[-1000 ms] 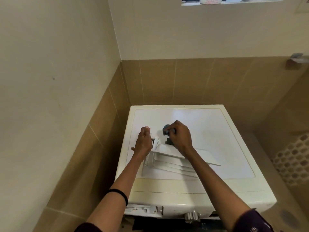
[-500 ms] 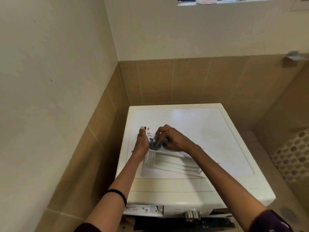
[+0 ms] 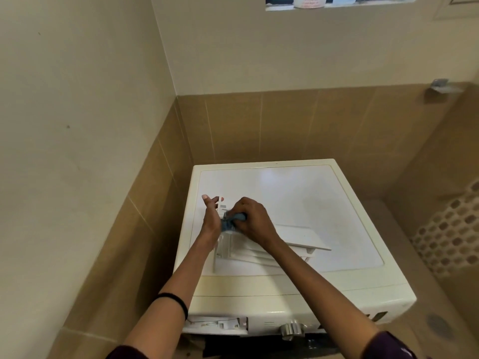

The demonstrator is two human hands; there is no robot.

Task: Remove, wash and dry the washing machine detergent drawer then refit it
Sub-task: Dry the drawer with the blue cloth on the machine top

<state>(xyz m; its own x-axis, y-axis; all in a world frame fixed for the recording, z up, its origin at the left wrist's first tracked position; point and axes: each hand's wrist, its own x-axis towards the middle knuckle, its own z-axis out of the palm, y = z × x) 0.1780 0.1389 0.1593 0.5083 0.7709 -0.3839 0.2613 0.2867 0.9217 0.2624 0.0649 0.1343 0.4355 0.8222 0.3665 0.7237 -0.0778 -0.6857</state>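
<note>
From the head camera, a white washing machine [image 3: 285,193] is seen set into a corner, with brown wall tiles [image 3: 259,125] behind it and along its left side. On its front edge an open drawer slot [image 3: 217,323] is visible at the left and a silver dial [image 3: 291,330] just right of it. A metal bracket [image 3: 440,85] is fixed to the wall at the far right, and a round floor drain [image 3: 438,330] lies low on the right. A white container [image 3: 308,1] is partly shown on the window ledge at the top.

The detergent drawer [image 3: 305,238] is laid on the machine's top, on the left half, with its flat front panel pointing right. Much of its body is hidden by the right forearm, and its far end is covered by both hands.

The left hand [image 3: 211,216] is held with its fingers straight and spread, the palm set against the drawer's left end; a black band [image 3: 173,301] is worn on that wrist. The right hand [image 3: 255,218] is curled round a blue cloth [image 3: 234,218], which is bunched in the fingers and pressed onto the drawer's far end, just beside the left palm.
</note>
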